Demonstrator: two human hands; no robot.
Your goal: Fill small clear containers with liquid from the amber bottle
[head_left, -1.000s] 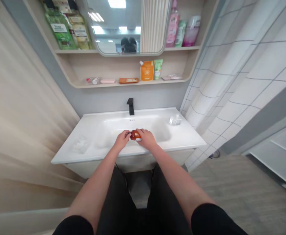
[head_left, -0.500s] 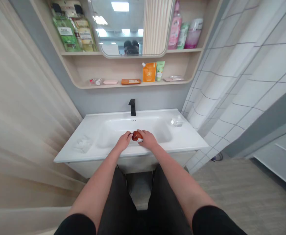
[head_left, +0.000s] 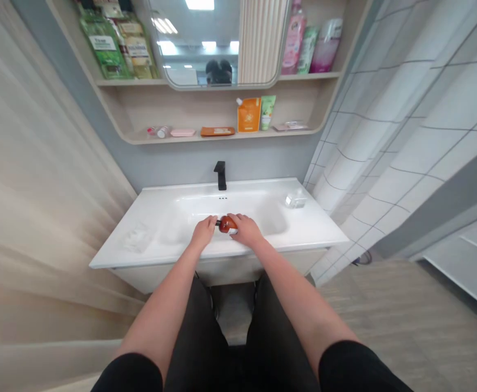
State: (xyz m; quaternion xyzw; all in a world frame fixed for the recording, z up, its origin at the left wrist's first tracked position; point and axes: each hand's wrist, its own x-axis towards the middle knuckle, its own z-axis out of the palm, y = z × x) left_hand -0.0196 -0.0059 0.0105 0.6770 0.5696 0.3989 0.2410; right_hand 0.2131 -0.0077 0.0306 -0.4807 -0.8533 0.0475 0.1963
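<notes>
Washbasin [head_left: 140,231], white ceramic, under wooden shelves [head_left: 218,136]

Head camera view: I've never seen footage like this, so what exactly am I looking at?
There's no machine here: one camera worn on a person's head looks forward and down. Their left hand and right hand together hold a small glossy reddish-brown object, perhaps a bottle, over a white washbasin. A black faucet stands behind it, and a small clear item lies at the basin's right side. Toiletries sit on the shelves around the mirror.
</notes>
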